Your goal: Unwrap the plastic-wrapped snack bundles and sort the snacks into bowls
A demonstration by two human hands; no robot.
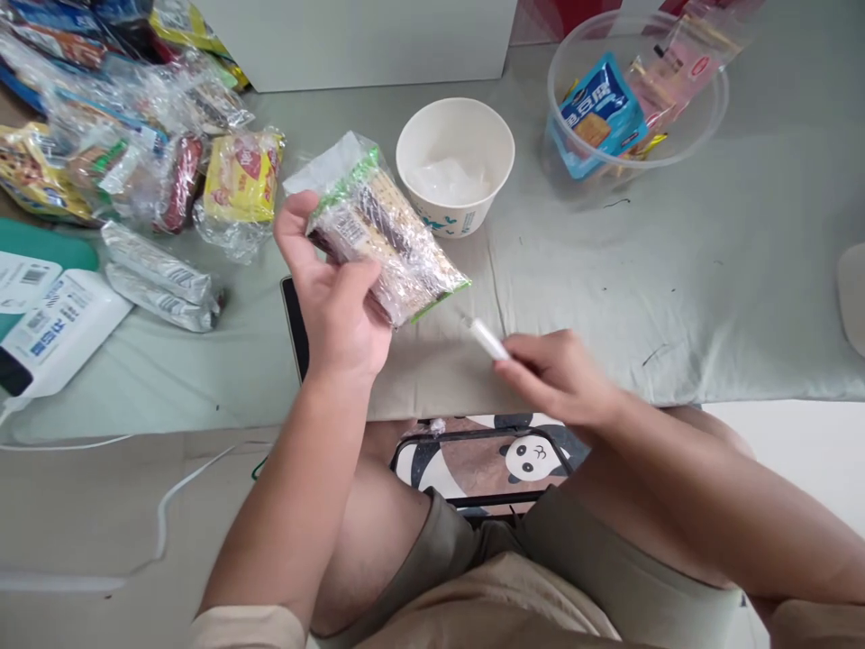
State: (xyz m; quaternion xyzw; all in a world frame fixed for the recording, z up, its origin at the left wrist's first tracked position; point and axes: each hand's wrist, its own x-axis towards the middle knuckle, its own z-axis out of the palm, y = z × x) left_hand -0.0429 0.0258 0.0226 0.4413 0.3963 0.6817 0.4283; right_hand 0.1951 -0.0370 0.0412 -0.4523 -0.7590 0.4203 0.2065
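My left hand (pixel 344 302) is closed on a clear plastic snack packet (pixel 405 239) with green edging, raised over the table. Inside it show pale, seed-covered bars and a dark one. In my right hand (pixel 568 374) is a slim white pen-like tool (pixel 487 339), its narrow tip pointing at the packet's lower right corner, seemingly just apart from it. What kind of tool it is, I cannot tell. Behind the packet stands a white paper bowl (pixel 466 216) with crumpled clear plastic (pixel 450 180) in it. A dark-edged flat device (pixel 295 329) lies partly hidden behind my left hand.
Several wrapped snacks (pixel 182 171) are heaped at the left, with silver packets (pixel 162 279) and a white box (pixel 60 329) nearer. At the back right, a clear round tub (pixel 703 135) holds a blue pouch (pixel 598 117) and pink packets. A white panel (pixel 371 45) stands behind.
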